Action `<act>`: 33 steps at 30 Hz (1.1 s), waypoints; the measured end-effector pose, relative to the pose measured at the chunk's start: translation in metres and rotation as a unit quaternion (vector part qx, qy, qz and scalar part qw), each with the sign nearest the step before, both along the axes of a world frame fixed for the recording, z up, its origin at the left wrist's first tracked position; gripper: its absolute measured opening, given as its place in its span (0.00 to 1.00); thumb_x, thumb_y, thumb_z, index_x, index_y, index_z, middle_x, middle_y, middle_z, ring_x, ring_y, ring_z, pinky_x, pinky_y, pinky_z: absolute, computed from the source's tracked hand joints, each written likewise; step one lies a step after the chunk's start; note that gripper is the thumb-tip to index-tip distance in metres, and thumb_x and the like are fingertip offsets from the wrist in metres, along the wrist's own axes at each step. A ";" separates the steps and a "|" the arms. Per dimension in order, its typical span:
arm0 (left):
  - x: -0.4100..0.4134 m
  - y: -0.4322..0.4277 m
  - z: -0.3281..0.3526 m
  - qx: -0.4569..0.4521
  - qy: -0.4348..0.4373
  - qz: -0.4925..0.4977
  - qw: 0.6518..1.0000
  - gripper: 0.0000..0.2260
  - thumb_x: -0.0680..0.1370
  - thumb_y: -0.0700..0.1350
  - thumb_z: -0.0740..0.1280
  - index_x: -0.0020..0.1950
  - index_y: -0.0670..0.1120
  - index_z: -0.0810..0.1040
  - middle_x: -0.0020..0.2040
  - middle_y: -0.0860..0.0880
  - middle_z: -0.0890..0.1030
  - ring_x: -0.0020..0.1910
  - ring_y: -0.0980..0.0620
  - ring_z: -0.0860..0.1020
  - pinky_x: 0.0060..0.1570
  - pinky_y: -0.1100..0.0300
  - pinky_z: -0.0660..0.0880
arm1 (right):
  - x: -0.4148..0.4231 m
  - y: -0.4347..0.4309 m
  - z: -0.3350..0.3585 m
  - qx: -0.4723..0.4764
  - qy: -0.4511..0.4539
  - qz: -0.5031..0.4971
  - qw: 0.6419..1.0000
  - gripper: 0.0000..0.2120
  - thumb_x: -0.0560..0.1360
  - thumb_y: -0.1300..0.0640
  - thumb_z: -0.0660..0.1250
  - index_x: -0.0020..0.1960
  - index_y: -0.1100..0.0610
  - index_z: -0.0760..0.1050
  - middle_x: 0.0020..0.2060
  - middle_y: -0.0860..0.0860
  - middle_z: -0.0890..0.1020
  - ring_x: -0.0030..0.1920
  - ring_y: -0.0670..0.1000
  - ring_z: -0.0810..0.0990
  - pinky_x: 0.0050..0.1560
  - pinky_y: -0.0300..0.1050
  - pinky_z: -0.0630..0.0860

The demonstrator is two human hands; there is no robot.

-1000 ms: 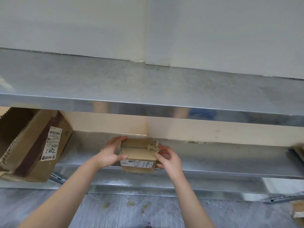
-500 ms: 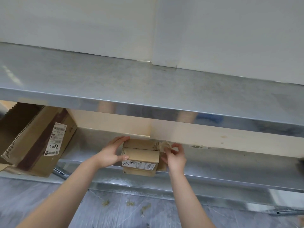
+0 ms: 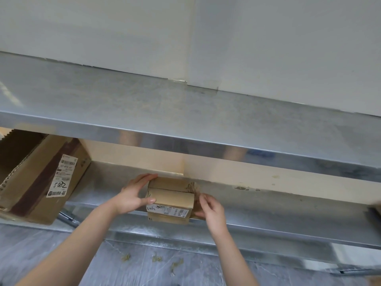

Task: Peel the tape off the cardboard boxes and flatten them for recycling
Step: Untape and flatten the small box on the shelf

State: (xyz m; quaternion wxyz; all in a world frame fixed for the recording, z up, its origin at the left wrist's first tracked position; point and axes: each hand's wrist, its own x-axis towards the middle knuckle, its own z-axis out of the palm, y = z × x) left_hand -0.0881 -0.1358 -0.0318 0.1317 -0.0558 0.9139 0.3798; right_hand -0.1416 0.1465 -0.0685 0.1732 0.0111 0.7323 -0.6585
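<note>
Small box (image 3: 171, 200) on the lower shelf (image 3: 288, 213) — large box (image 3: 39, 182) well left, upper shelf (image 3: 185, 112) above.

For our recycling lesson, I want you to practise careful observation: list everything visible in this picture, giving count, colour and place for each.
Small brown cardboard box with white shipping label: one, brown, front edge of the lower shelf, centre.
Crumpled brown tape strip: one, brown, at that box's right end.
Large brown cardboard box with white label: one, brown, tilted at the left under the upper shelf.
Shiny metal shelves: two, silver, upper and lower.
Tape scraps: several, tan, on the grey floor.
Wall panels: white, behind.
Left hand: one, steadying the small box's left side.
Right hand: one, fingers pinched at the tape.
</note>
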 end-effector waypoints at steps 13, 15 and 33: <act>-0.002 0.002 0.009 0.035 -0.005 0.000 0.999 0.31 0.74 0.49 0.73 0.70 0.63 0.59 0.72 0.57 0.62 0.72 0.54 0.61 0.72 0.56 0.58 | -0.024 -0.015 -0.005 0.067 -0.011 0.016 0.998 0.06 0.78 0.54 0.67 0.52 0.45 0.73 0.53 0.47 0.81 0.55 0.53 0.81 0.61 0.56 0.77; -0.003 0.001 0.010 0.027 -0.010 -0.009 1.000 0.32 0.74 0.50 0.73 0.71 0.63 0.59 0.73 0.57 0.61 0.72 0.54 0.61 0.73 0.54 0.57 | -0.028 -0.017 -0.004 0.078 -0.006 0.002 0.997 0.04 0.80 0.55 0.64 0.50 0.46 0.73 0.50 0.49 0.82 0.54 0.55 0.81 0.59 0.54 0.78; -0.001 0.002 0.002 0.020 0.000 0.009 1.000 0.31 0.68 0.61 0.70 0.66 0.75 0.58 0.72 0.61 0.61 0.72 0.54 0.61 0.73 0.48 0.60 | -0.041 -0.015 0.019 0.097 -0.038 0.007 0.995 0.09 0.81 0.60 0.61 0.51 0.54 0.80 0.45 0.50 0.83 0.48 0.52 0.81 0.38 0.32 0.75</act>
